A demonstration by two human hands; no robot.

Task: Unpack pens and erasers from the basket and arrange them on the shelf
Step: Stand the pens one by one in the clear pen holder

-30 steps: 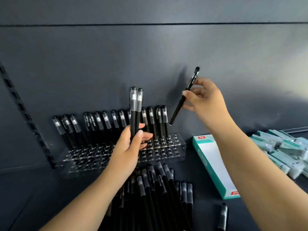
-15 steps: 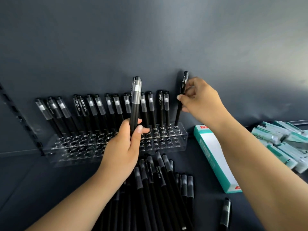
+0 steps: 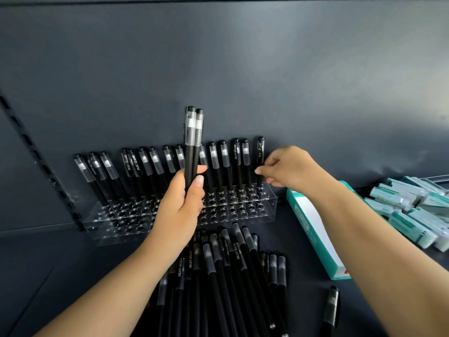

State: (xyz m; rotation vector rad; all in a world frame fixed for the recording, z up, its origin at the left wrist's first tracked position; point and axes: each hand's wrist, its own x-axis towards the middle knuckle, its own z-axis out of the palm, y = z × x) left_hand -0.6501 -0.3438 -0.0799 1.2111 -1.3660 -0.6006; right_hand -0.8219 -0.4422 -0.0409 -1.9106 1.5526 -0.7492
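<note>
The right hand (image 3: 289, 170) pinches a black pen (image 3: 260, 161) standing in the clear rack's (image 3: 247, 210) last back-row hole; the left hand (image 3: 181, 210) grips two upright pens (image 3: 193, 142). A careless nudge could topple neighbours — loose pens (image 3: 233, 276) crowd the shelf (image 3: 60, 268), with a teal box (image 3: 315, 234) beside the rack.

A row of black capped pens (image 3: 170, 166) stands upright in the clear holder (image 3: 243, 210) at mid-frame. Loose black pens (image 3: 226, 276) lie piled at lower centre, one stray pen (image 3: 331, 306) at lower right. Teal-wrapped erasers (image 3: 413, 212) lie heaped at the right edge.
</note>
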